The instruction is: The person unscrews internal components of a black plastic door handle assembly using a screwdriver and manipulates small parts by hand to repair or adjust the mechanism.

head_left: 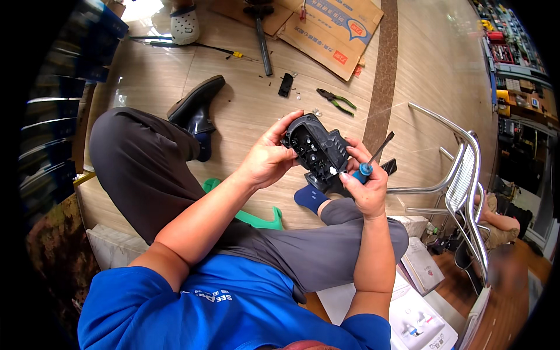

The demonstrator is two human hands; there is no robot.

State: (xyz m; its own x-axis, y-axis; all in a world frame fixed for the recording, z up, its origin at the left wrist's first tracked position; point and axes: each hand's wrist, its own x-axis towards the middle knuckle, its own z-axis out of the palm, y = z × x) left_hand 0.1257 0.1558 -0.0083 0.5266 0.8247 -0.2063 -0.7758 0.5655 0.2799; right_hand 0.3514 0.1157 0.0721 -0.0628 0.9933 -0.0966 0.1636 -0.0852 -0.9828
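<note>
Above my crossed legs I hold a black plastic housing (318, 143) tilted so its hollow inside shows, with small gear-like parts and a little white piece in it. My left hand (265, 157) grips its left side, the thumb on the rim. At the opposite side, my right hand (370, 192) steadies the housing with its fingers. That same hand also holds a screwdriver (363, 172) with a blue handle, its dark blade pointing up and away from the housing. Beyond the housing lie a small black rectangular part (286, 85) and green-handled pliers (336, 101).
Tiny loose pieces are scattered near the pliers. Flattened cardboard (329, 38), a black metal bar (263, 49) and a clog-wearing foot (185, 26) are farther off. A metal chair (464, 175) stands right, near another person (499, 219). A black shoe (198, 108) lies left.
</note>
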